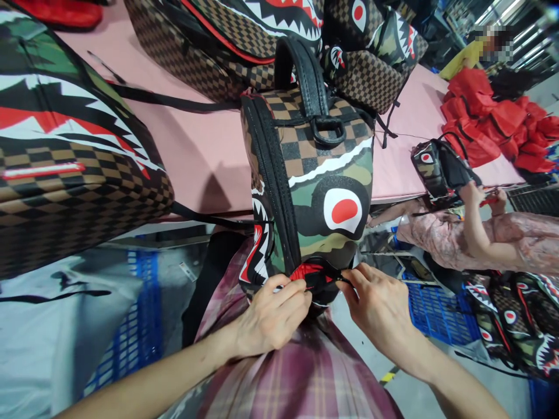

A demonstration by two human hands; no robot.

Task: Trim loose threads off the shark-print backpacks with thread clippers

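Note:
A backpack (305, 174) with brown checks, camouflage, a red-and-white eye and a black top handle (312, 87) lies on its side at the table's front edge, its near end over my lap. At that end a small opening shows red lining (308, 272). My left hand (279, 311) is closed on the left edge of this opening, fingers curled. Pinched at its right side, my right hand (375, 302) holds the black edge or a zipper pull; which one is too small to tell.
More shark-mouth bags lie on the pink table (192, 151): a large one (65, 151) at left, others (209, 46) behind. Red bags (493, 116) are piled at right. A person in a pink patterned garment (519, 233) handles a small bag (441, 169). Blue crates (437, 308) stand below.

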